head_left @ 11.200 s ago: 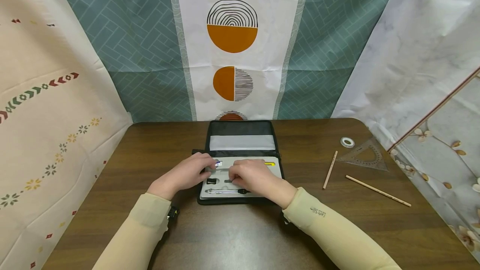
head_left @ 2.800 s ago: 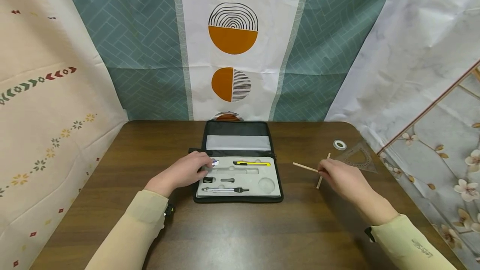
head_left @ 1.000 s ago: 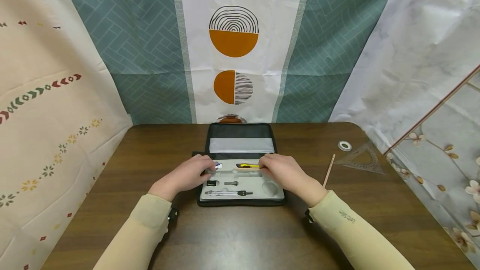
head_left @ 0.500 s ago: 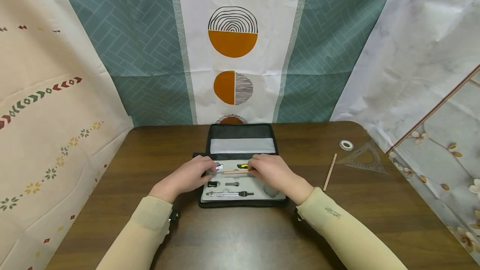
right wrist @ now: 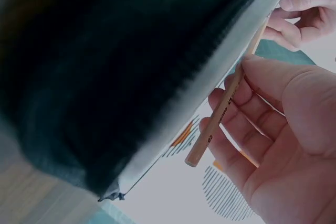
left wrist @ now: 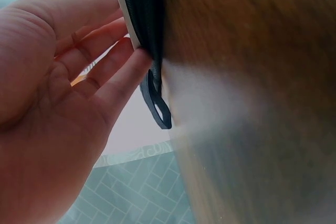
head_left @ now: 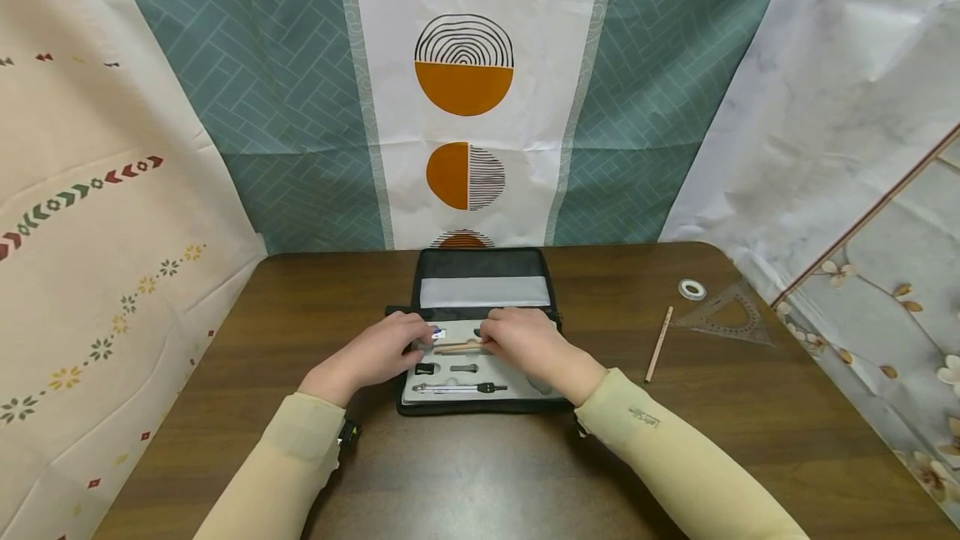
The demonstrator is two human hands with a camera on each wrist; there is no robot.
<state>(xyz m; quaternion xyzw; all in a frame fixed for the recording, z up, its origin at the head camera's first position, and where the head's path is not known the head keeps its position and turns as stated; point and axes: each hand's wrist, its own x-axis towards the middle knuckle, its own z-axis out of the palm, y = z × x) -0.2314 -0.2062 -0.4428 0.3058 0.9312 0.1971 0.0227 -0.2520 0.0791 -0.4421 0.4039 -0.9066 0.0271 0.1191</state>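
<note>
A black zip case (head_left: 480, 408) lies unfolded on the table, with a pale grey insert (head_left: 517, 382) in its near half. My right hand (head_left: 525, 344) pinches a wooden pencil (right wrist: 216, 116) between thumb and fingers, low over the insert's long slot. My left hand (head_left: 371, 357) rests at the case's left edge, its fingers (left wrist: 123, 80) loosely bent against the rim. In the insert lie a compass (head_left: 457, 388), a black sharpener (head_left: 424, 368), a small grey piece (head_left: 463, 368) and a blue-and-white eraser (head_left: 438, 333), partly behind the left fingers. My right hand covers most of the yellow cutter.
At the right of the brown table (head_left: 480, 473) lie another wooden pencil (head_left: 658, 344), a clear triangle ruler (head_left: 731, 319) and a white tape roll (head_left: 692, 289). The case's raised lid (head_left: 483, 261) stands toward the patterned back cloth (head_left: 465, 190).
My right hand has fetched one pencil from the table's right side and moved left over the insert with it, lowering it toward the long slot. The left hand has stayed at the case.
</note>
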